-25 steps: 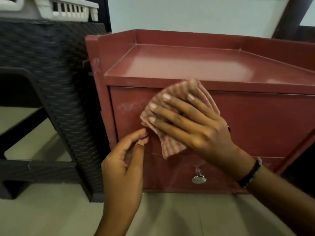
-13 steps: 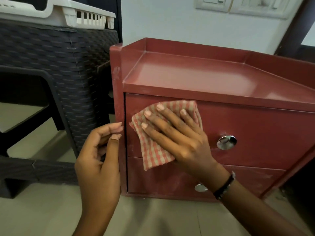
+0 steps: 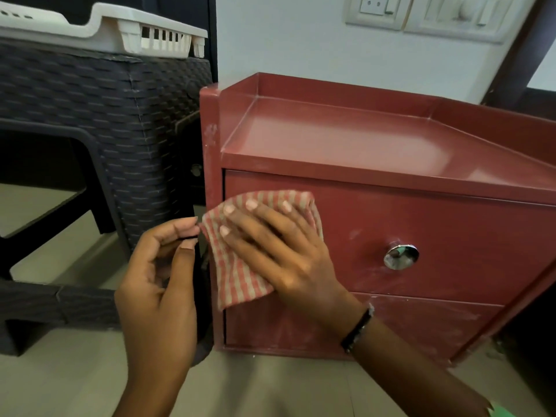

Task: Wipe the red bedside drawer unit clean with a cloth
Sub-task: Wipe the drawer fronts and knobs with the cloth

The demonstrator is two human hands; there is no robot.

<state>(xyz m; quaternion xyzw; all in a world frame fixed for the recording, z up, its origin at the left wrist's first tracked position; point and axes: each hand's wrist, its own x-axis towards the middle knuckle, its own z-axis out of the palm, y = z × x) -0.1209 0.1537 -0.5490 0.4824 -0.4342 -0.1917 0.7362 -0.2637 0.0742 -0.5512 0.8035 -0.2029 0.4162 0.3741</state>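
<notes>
Head view, L to R: dark wicker stool (image 3: 90, 121), left hand (image 3: 159, 284) loosely curled w/ empty grip beside the red drawer unit (image 3: 376, 152), right hand (image 3: 279, 251) flat, pressing checked cloth (image 3: 237, 275) on top drawer front; cloth may snag the knob (image 3: 401, 256); no readable text.

Tiled floor (image 3: 270, 386) carries drawer unit (image 3: 391, 164), wicker stool (image 3: 126, 115).
</notes>
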